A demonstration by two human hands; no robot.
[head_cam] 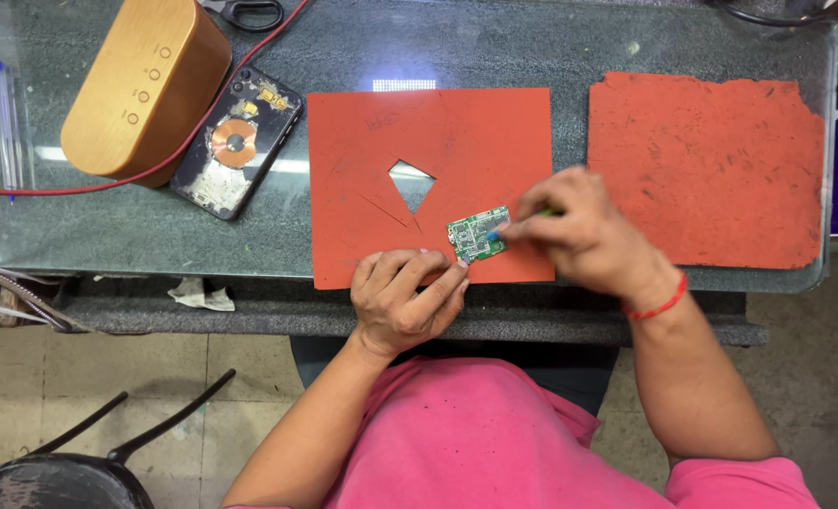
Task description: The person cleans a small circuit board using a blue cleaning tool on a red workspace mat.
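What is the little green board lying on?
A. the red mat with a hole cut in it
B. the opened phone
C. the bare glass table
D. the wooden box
A: the small green circuit board rests on the red mat with the cut-out hole, pinned by the left hand while the right hand touches a tool's blue tip to it.
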